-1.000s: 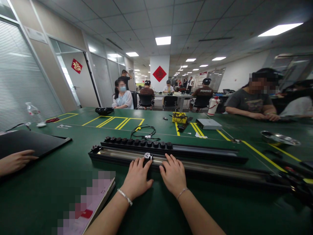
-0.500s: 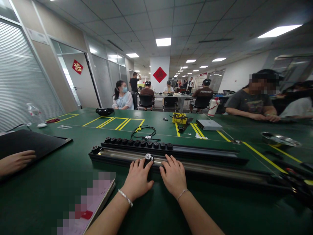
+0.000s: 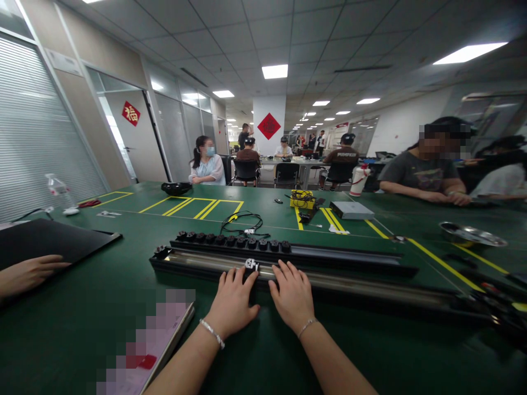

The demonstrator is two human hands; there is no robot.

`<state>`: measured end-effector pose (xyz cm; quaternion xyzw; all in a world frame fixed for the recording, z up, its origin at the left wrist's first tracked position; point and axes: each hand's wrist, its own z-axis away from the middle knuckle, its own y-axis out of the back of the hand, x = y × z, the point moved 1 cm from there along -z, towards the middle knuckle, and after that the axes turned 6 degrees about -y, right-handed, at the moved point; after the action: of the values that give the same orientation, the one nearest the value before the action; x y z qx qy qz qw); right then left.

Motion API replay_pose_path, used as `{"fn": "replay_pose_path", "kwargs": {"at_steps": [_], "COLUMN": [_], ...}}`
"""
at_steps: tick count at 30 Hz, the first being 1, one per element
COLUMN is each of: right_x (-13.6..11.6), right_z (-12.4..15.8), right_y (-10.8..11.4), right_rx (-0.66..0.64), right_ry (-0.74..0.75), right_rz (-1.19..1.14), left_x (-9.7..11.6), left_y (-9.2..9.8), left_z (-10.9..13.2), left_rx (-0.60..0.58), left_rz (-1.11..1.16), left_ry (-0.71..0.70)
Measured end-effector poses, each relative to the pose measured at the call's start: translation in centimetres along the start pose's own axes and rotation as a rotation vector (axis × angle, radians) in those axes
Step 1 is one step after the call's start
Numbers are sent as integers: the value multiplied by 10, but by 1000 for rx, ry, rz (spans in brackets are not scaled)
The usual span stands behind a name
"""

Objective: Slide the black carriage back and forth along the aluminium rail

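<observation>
Green surface (image 3: 411, 351) supports a long black tray (image 3: 362, 282), lying crosswise. The left hand (image 3: 230, 302) and right hand (image 3: 291, 296) are palm down, fingers spread loosely, at its near edge; a small black-and-white block (image 3: 251, 265) sits beside the left hand's fingers. Behind, black knobs (image 3: 230, 240) line a second tray (image 3: 346, 256).

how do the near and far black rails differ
The near rail looks longer than the far rail. The near rail bears one black-and-white block; the far rail carries a row of black knobs. Both are long, black and lie on the green table.
</observation>
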<state>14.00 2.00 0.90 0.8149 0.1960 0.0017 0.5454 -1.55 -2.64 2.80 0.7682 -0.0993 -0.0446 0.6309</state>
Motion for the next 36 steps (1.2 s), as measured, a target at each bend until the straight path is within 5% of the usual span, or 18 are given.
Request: {"fn": "replay_pose_path", "kwargs": {"at_steps": [36], "right_x": [0], "right_z": [0], "right_y": [0], "right_rx": [8], "right_ry": [3], "right_rz": [3], "left_x": [9], "left_y": [3], "left_z": [-2], "left_rx": [-60], "left_rz": [4], "left_ry": [9]}}
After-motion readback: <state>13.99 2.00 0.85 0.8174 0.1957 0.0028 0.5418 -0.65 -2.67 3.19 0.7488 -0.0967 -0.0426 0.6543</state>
